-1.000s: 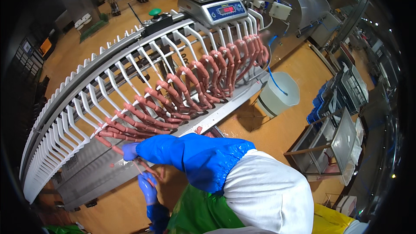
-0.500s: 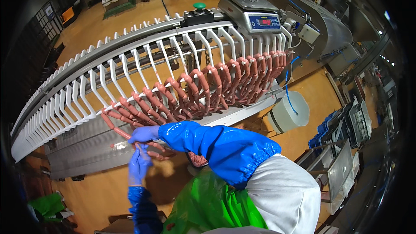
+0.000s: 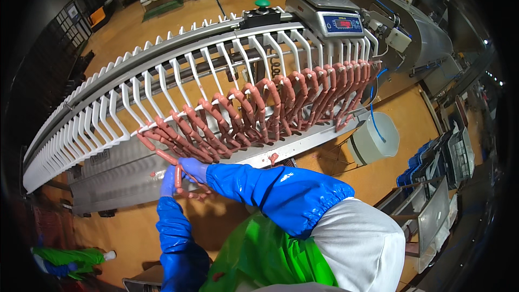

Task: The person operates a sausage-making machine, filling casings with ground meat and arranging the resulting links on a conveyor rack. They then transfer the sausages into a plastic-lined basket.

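Note:
A long chain of pink linked sausages drapes over the white hooks of the hanging conveyor. From its left end a string of links slants down to my two gloved hands, which are close together. My left hand is closed around the string, with one link upright beside its fingers. My right hand, just to the right, is also closed on the string; its fingertips are partly hidden. More links dangle below both hands.
A metal tray runs under the hooks, with sausage scraps on its edge. A scale and a green push button sit above the conveyor. A white bucket stands right. Another person's green apron shows lower left.
My left hand has moved up against the right hand, and a link now stands upright between them. The view has shifted slightly. Another person's blue sleeve has come into sight at lower left.

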A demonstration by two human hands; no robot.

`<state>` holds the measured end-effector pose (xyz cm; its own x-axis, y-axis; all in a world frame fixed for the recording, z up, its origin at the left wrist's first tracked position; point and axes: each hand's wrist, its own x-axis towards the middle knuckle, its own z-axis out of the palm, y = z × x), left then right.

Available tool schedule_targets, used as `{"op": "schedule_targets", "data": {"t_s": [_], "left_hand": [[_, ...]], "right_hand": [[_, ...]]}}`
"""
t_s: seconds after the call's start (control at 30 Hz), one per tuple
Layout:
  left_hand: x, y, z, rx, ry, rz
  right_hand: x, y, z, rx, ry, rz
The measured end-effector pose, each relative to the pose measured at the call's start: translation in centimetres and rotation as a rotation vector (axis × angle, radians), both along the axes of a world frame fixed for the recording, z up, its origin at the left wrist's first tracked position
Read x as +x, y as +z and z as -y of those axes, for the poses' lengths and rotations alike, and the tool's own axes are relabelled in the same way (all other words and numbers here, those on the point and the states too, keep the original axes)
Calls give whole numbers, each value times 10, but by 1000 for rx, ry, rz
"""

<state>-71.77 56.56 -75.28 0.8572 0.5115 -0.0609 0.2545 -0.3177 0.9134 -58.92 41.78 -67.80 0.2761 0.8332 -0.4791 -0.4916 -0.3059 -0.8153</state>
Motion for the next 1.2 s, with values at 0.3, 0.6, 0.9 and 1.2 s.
{"op": "schedule_targets", "data": {"t_s": [0.3, 0.6, 0.9, 1.2], "left_hand": [[-9, 76, 117, 327, 297, 267], [-1, 88, 76, 388, 245, -8], [2, 15, 122, -599, 259, 353], [2, -7, 348, -528, 187, 26]], "right_hand": [[19, 27, 14, 589, -111, 317], [34, 48, 5, 316, 271, 726], [19, -1, -4, 162, 425, 484], [43, -61, 6, 444, 316, -204]]}}
